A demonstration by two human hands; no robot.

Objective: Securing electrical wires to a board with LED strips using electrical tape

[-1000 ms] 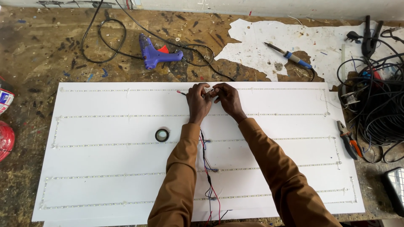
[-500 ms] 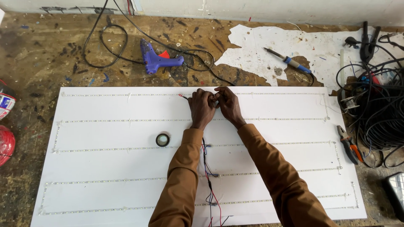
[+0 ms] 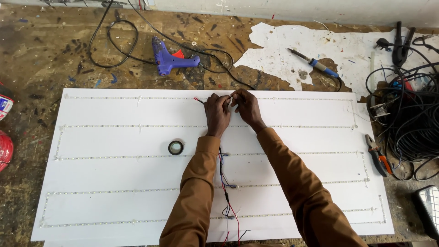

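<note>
The person is joining thin wires at the top row of a light strip [image 3: 137, 98] that is running back and forth across a large white board [image 3: 114, 210] lying on the desk [image 3: 45, 50]. The left hand [image 3: 216, 114] and the right hand [image 3: 244, 107] are meeting fingertip to fingertip at the board's upper middle, both pinching closed on the wire end [image 3: 198, 99], whose red-tipped tail is sticking out to the left; whether the strands are being twisted or only held is hard to tell at this size. Judging by that, the next move is calling for steady fingers and something to cover the joint, and the roll of black tape [image 3: 175, 147] is lying near the left forearm. A bundle of red and black leads [image 3: 225, 183] is trailing down between the sleeves. A purple glue gun [image 3: 171, 60] and a soldering iron [image 3: 315, 65] are resting beyond the board, pliers [image 3: 377, 155] at its right edge.
</note>
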